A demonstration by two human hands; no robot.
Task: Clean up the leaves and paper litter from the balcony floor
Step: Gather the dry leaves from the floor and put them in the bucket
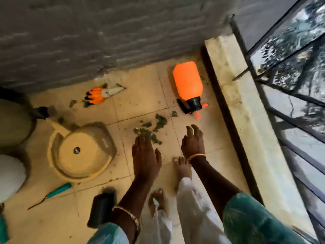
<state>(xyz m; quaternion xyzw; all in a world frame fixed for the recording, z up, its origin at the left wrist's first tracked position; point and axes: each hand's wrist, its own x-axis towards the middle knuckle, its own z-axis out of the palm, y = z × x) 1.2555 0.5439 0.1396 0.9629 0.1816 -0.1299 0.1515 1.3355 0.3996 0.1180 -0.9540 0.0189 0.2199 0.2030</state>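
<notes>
Hands [168, 152] above unlabelled leaves [149, 131]

Just beyond the fingers [140, 140] of the left hand lie dull green leaves [149, 131] on the beige tiled floor [144, 99]. Farther ahead lies a bright orange bottle [187, 81] with a black cap. Ahead to the left lie orange gloves [98, 95] with black tips. Left of the fingers sits a yellow-tan stool [79, 152], nearer a teal-handled tool [58, 189]. The wall [105, 32] is grey.
</notes>
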